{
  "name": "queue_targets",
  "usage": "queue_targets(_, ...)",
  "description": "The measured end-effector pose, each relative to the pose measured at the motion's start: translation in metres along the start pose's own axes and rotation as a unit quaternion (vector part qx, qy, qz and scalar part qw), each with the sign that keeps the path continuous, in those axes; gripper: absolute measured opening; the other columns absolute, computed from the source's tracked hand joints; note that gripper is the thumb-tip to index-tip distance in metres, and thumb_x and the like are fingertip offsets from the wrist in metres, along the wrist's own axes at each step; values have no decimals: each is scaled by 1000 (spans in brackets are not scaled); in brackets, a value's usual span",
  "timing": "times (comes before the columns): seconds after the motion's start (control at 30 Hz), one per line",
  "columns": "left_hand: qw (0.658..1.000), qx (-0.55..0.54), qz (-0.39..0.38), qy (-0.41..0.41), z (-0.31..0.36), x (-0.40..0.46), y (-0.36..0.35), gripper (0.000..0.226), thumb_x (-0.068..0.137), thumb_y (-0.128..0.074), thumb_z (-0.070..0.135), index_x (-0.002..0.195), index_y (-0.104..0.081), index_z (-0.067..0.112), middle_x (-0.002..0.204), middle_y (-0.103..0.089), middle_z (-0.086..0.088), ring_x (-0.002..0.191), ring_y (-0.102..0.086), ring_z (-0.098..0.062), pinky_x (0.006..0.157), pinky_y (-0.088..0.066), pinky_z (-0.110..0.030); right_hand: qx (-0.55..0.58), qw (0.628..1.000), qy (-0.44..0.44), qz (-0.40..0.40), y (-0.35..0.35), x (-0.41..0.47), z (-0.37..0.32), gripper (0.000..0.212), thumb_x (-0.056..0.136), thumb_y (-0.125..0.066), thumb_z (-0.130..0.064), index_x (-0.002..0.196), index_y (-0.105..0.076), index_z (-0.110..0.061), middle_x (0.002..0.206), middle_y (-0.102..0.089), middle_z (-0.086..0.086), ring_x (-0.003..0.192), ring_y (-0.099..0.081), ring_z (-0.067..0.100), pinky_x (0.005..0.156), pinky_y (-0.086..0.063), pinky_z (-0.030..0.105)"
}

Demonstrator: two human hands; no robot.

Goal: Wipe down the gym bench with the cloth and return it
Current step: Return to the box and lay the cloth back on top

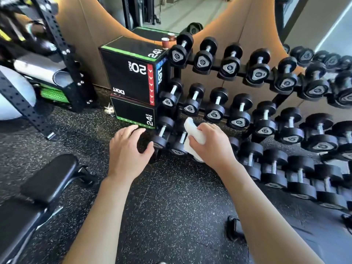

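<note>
My right hand [211,143] grips a folded white cloth [194,135] in front of the lower left end of the dumbbell rack. Beside it, my left hand [127,151] hovers with its fingers spread and loosely bent, holding nothing, just left of the bottom-row dumbbells. The black padded gym bench [47,178] lies at the lower left of the view, well apart from both hands.
A three-tier dumbbell rack [266,103] fills the right side. Two stacked black plyo boxes [131,77] stand left of it, with a small cup [165,43] on top. A black perforated rig upright [62,50] and stored gear stand at the far left. Speckled rubber floor [171,197] lies below.
</note>
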State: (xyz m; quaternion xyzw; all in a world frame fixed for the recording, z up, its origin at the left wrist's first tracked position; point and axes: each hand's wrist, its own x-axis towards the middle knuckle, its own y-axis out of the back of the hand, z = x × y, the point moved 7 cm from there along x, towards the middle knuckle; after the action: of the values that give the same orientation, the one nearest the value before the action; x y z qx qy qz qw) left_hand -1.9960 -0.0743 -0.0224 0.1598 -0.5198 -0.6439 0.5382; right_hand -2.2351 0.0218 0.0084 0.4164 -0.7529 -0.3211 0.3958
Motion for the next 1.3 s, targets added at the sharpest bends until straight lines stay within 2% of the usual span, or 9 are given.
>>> queue_targets(0.13,1000,-2,5,15,-21,19,1,49,96,-63,45,138,-64,19,147,-56,-1,138,-45,-25,115,-40,-51,5,1000,17,-4,-17,32,-10,22,92,-66,-39,93,-57,-20,83,-54,-13,84,-49,14,66,-38,31)
queue_targets(0.27,999,4,23,29,-44,43,3,50,95,-61,47,136,-65,18,146,-56,0,137,-46,-25,115,-40,-50,22,999,30,-13,-41,69,-15,23,92,-67,-39,94,-60,-17,85,-58,-10,85,-50,14,68,-43,33)
queue_targets(0.37,999,15,24,47,-61,66,-2,50,95,-59,49,135,-66,20,147,-55,2,137,-44,-23,115,-40,-49,40,998,42,-19,-62,101,-17,22,91,-67,-39,92,-59,-18,83,-55,-12,82,-48,12,66,-39,31)
queue_targets(0.5,997,36,35,61,-77,111,-9,56,94,-52,54,136,-66,20,148,-55,2,137,-44,-23,115,-39,-47,55,996,55,-35,-93,159,-14,23,92,-67,-40,94,-60,-19,86,-56,-12,84,-46,11,68,-34,30)
queue_targets(0.63,995,54,44,77,-86,173,-18,53,95,-54,52,135,-66,20,148,-56,1,137,-46,-25,115,-39,-48,67,994,69,-49,-120,230,-4,25,92,-67,-40,94,-60,-16,87,-57,-8,87,-50,17,70,-37,34)
queue_targets(0.73,993,60,42,91,-88,219,-29,46,98,-62,46,136,-65,21,149,-54,2,138,-43,-25,116,-38,-50,80,992,67,-65,-134,280,9,28,91,-65,-39,84,-50,-17,78,-50,-7,78,-48,20,67,-39,38)
queue_targets(0.93,992,74,41,99,-74,292,-51,46,97,-63,44,137,-64,22,148,-53,2,138,-42,-23,117,-38,-49,99,990,70,-77,-144,364,39,28,92,-63,-40,84,-50,-16,78,-51,-6,81,-46,20,67,-34,36)
queue_targets(1.17,991,98,33,80,-58,355,-64,43,97,-65,42,135,-65,22,148,-55,0,138,-43,-25,116,-37,-48,124,989,47,-67,-142,418,69,28,93,-62,-42,91,-56,-15,86,-58,-3,84,-50,21,69,-40,37)
queue_targets(1.3,992,100,28,66,-52,381,-74,43,97,-65,41,135,-65,22,148,-54,1,139,-42,-24,116,-38,-50,130,989,36,-68,-141,437,84,26,93,-63,-40,84,-45,-23,79,-47,-10,80,-46,19,66,-34,35)
